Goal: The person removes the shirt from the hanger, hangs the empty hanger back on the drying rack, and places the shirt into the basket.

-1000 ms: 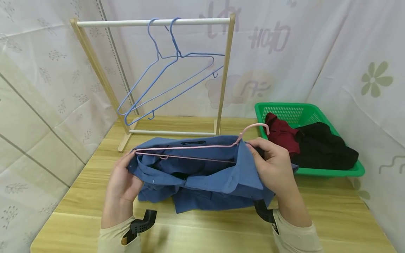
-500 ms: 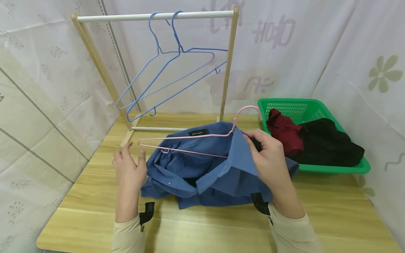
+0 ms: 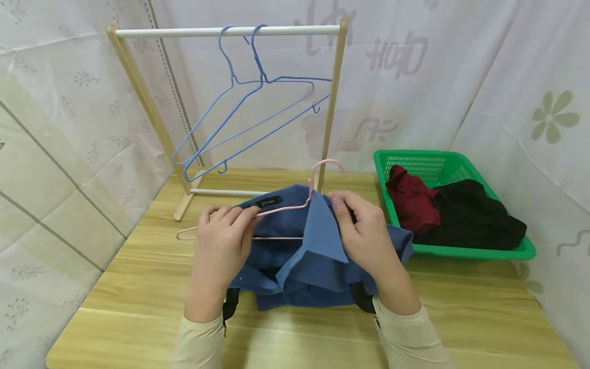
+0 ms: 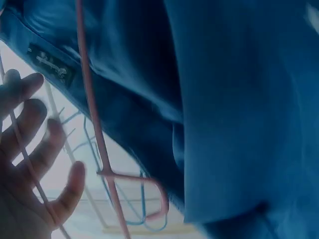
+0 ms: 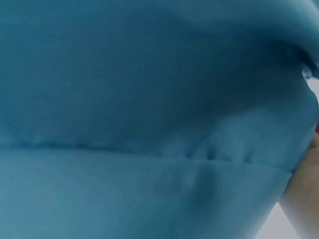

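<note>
A blue collared shirt point(image 3: 318, 277) lies bunched above the table, its neck opening facing up with a black label point(image 3: 269, 203). A pink hanger point(image 3: 283, 209) sits partly inside the neck, hook up, its left end sticking out past the collar. My right hand point(image 3: 366, 230) pinches the shirt at the right of the collar, near the hook. My left hand point(image 3: 226, 236) reaches over the hanger's left arm. In the left wrist view its fingers point(image 4: 42, 154) are spread and slightly bent, with a hanger wire crossing in front. Blue fabric point(image 5: 139, 114) fills most of the right wrist view.
Behind stands a wooden rack point(image 3: 334, 97) with a white rail point(image 3: 184, 32) and blue hangers point(image 3: 239, 102). A green basket point(image 3: 484, 252) at the right holds dark red cloth point(image 3: 412, 200) and black cloth point(image 3: 479, 215). The wooden table point(image 3: 138, 312) extends around the shirt.
My left hand let go at the hanger's left end, moved away, then came right over the hanger's arm. The right hand, shirt and hanger shifted left, exposing more of the hanger's left end.
</note>
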Demonstrator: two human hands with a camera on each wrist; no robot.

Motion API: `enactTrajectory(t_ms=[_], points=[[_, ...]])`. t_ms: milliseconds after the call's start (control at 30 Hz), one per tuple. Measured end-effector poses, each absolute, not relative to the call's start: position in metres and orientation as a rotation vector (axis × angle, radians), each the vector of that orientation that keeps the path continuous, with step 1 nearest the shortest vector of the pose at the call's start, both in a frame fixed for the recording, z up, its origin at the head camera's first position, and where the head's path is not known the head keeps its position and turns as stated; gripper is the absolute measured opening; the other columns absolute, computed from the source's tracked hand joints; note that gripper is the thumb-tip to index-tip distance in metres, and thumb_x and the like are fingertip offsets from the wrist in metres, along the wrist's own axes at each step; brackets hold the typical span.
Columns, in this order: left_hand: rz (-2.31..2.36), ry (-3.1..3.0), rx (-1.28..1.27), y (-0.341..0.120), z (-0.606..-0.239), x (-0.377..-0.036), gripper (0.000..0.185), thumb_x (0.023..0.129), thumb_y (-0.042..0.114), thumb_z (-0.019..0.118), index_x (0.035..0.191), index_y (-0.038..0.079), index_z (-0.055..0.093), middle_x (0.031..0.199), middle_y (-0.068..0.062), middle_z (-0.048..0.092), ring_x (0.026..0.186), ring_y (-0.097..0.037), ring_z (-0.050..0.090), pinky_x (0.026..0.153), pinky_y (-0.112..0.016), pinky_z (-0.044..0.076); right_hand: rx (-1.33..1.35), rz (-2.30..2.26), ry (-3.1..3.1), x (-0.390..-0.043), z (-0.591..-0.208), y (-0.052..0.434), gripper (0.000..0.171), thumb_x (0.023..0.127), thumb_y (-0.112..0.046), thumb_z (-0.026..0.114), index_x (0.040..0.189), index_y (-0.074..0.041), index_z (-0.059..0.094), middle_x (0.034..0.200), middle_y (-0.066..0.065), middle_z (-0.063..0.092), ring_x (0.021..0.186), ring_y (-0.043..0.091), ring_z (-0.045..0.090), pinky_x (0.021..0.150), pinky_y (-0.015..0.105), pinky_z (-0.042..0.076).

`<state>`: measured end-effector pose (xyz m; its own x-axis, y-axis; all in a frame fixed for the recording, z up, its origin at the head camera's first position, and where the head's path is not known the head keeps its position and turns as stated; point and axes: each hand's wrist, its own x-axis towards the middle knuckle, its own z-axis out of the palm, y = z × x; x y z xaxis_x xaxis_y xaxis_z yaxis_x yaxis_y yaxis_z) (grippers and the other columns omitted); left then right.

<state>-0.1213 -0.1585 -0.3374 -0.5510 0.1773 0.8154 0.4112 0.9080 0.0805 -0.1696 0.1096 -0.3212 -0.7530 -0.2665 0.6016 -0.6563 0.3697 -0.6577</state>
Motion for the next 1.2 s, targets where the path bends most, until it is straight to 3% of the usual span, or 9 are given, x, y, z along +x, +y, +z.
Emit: enactTrajectory(t_ms=[133,233,333,567,733,1000,1100,1200], points=[[-0.373,-2.146,-0.401,-0.158,-0.339,-0.123,0.013,0.101,0.019,0.074,0.1,0.007,0.08,0.078,-0.008,0.075,0.072,-0.029,0.072,0.077,-0.049,0.051,0.934,1.499,-2.311,-0.17,-0.318,0.116,0.049,0.117,-0.039,0.036,0.156,-0.014,0.051,0.127,0.015,0.072,0.106,0.02,0.066,0.091,0.024,0.05],[-0.397,-2.128,-0.391,-0.159,-0.338,-0.125,0.014,0.101,0.02,0.074,0.099,0.008,0.081,0.076,-0.007,0.075,0.068,-0.027,0.071,0.072,-0.046,0.05,1.007,1.447,-2.452,-0.169,-0.312,0.118,0.057,0.109,-0.052,0.055,0.16,-0.031,0.046,0.145,0.005,0.064,0.13,0.024,0.06,0.11,0.048,0.051],[-0.41,-2.111,-0.385,-0.158,-0.337,-0.125,0.015,0.101,0.021,0.074,0.1,0.008,0.082,0.076,-0.007,0.075,0.068,-0.026,0.071,0.07,-0.045,0.05,0.96,1.326,-2.535,-0.167,-0.308,0.114,0.066,0.099,-0.045,0.075,0.158,-0.04,0.047,0.156,-0.005,0.056,0.145,0.023,0.053,0.119,0.061,0.044],[-0.409,-2.048,-0.38,-0.157,-0.343,-0.122,0.015,0.099,0.022,0.076,0.097,0.009,0.084,0.071,-0.006,0.073,0.065,-0.025,0.07,0.065,-0.043,0.048,0.981,1.2,-2.353,-0.166,-0.316,0.102,0.043,0.098,-0.013,0.077,0.139,-0.012,0.066,0.134,0.005,0.072,0.125,0.022,0.069,0.105,0.044,0.058],[-0.433,-2.021,-0.338,-0.167,-0.341,-0.12,0.01,0.094,0.019,0.08,0.097,0.011,0.086,0.069,-0.007,0.07,0.066,-0.026,0.069,0.065,-0.044,0.045,0.929,1.211,-2.385,-0.169,-0.321,0.106,0.037,0.1,-0.013,0.074,0.136,-0.011,0.07,0.131,0.008,0.073,0.122,0.026,0.07,0.104,0.048,0.059],[-0.522,-1.96,-0.249,-0.208,-0.328,-0.106,0.01,0.09,0.013,0.082,0.099,0.011,0.087,0.063,-0.008,0.066,0.054,-0.021,0.047,0.065,-0.03,0.02,0.845,1.229,-2.491,-0.173,-0.326,0.128,0.033,0.101,-0.011,0.072,0.134,-0.011,0.071,0.131,0.01,0.073,0.124,0.03,0.069,0.106,0.052,0.056],[-0.588,-1.948,-0.202,-0.225,-0.325,-0.101,0.016,0.095,0.022,0.079,0.097,0.009,0.087,0.065,-0.009,0.068,0.056,-0.016,0.043,0.067,-0.028,0.02,0.809,1.233,-2.5,-0.175,-0.326,0.136,0.033,0.101,-0.011,0.072,0.135,-0.01,0.071,0.13,0.01,0.074,0.122,0.029,0.07,0.105,0.036,0.057],[-0.674,-1.899,-0.179,-0.239,-0.324,-0.096,0.034,0.099,0.036,0.074,0.093,0.004,0.086,0.062,-0.011,0.063,0.057,-0.008,0.036,0.068,-0.026,0.02,0.778,1.27,-2.476,-0.179,-0.328,0.142,0.033,0.101,-0.01,0.072,0.134,-0.009,0.07,0.125,0.01,0.075,0.115,0.019,0.07,0.098,0.015,0.052]])
